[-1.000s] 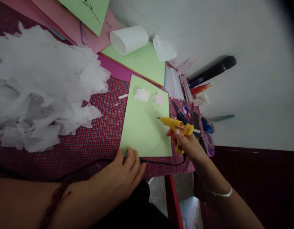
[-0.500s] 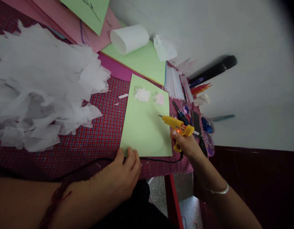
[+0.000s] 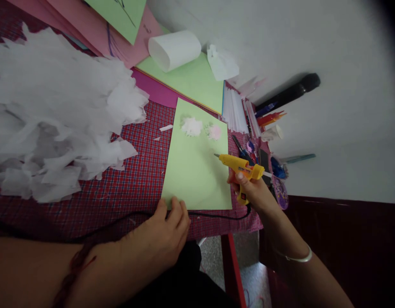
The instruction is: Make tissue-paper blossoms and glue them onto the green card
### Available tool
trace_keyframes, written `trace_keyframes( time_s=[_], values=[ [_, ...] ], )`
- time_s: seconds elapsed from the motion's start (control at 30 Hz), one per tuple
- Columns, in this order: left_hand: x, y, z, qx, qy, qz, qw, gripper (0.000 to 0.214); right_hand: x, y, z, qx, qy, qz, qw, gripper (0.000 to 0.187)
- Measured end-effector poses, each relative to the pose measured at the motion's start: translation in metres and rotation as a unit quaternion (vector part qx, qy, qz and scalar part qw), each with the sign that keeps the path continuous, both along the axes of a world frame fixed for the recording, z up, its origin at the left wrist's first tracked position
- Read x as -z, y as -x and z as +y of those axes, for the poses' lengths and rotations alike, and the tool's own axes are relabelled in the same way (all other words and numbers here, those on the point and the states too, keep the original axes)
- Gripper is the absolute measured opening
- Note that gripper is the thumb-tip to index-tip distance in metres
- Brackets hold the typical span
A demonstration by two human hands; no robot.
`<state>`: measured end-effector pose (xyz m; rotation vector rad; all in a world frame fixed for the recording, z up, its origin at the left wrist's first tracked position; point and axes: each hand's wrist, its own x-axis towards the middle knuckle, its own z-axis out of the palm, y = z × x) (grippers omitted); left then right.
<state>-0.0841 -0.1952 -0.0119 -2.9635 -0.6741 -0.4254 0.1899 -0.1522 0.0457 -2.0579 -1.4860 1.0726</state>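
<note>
Clearly, right hand [image 3: 253, 191] has fingers wrapped around yellow glue gun [image 3: 233, 162]. Gun's long axis runs from this hand over green sheet [image 3: 191, 175], nozzle [image 3: 217, 155] pointing to left; if tip touches sheet, I cannot tell, perhaps it hangs just above. White tuft [image 3: 191, 126] and pink tuft [image 3: 214, 132] lie past nozzle, at sheet's far end; right hand is nearer to pink one. Left hand [image 3: 167, 231], fingers slightly spread, rests fingertips on sheet's near left corner.

A white roll [image 3: 176, 50] lies near pink sheets [image 3: 80, 25]
</note>
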Motion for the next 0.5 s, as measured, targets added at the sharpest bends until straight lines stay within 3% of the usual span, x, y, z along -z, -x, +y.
trace_keyframes(
  time_s=[0.33,0.5],
  values=[
    [0.0001,0.0011,-0.0011,0.001,-0.001,-0.006,1.000,0.031,0.0087,0.0039,0.0060,0.026,0.001,-0.043,0.999,0.046],
    [-0.0010,0.0000,0.0001,0.002,0.009,-0.002,1.000,0.031,0.0041,-0.0004,0.0027,-0.004,-0.002,-0.014,1.000,0.046]
  ],
)
